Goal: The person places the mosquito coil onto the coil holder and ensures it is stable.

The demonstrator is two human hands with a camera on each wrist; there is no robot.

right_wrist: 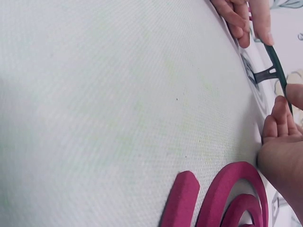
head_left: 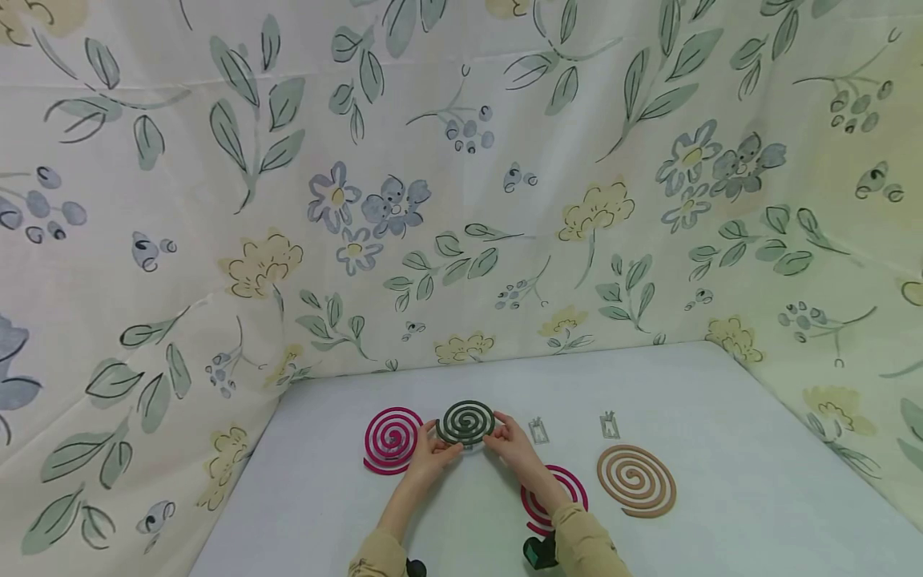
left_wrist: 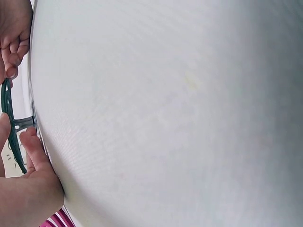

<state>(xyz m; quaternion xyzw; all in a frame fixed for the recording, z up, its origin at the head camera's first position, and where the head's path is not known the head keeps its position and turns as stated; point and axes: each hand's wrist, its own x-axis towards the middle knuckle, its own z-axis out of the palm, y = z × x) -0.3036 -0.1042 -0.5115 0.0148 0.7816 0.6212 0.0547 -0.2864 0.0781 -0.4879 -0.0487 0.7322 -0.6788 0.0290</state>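
A dark green mosquito coil [head_left: 466, 421] lies flat between both hands, a little above the table. My left hand [head_left: 433, 454] pinches its left edge, and my right hand [head_left: 509, 441] pinches the right edge, thumb and fingers on opposite faces. Under the coil's middle, a small metal stand [right_wrist: 266, 74] rises from the tabletop up to the coil in the right wrist view. Just left of the left hand is a pink mosquito coil [head_left: 392, 439], partly overlapped by the fingers. Another pink coil [right_wrist: 212, 198] lies below the right forearm, which hides part of it in the head view.
To the right lies a tan mosquito coil [head_left: 634, 480]. Two flat metal stands [head_left: 538, 430] rest on the white table [head_left: 721, 417] beyond the right hand. Floral cloth [head_left: 461, 200] hangs behind and along both sides of the table.
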